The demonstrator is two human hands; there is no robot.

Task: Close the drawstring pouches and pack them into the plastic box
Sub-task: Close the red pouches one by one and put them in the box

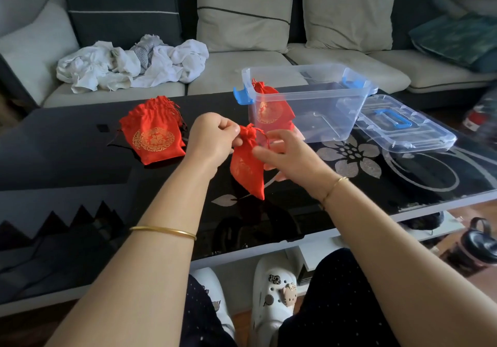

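The red pouch (246,166) hangs over the middle of the table (67,158), its gathered neck pinched by the left hand (212,142). The right hand (287,158) is blurred beside its cord, grip unclear. A second pouch (271,110) lies in the plastic box (330,110) near the far edge.

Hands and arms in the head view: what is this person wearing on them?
Both forearms are bare, with no sleeves or gloves in view. Behind the left hand, a plain gold bangle circles the forearm. Behind the right hand, a thinner gold bracelet sits at the wrist.
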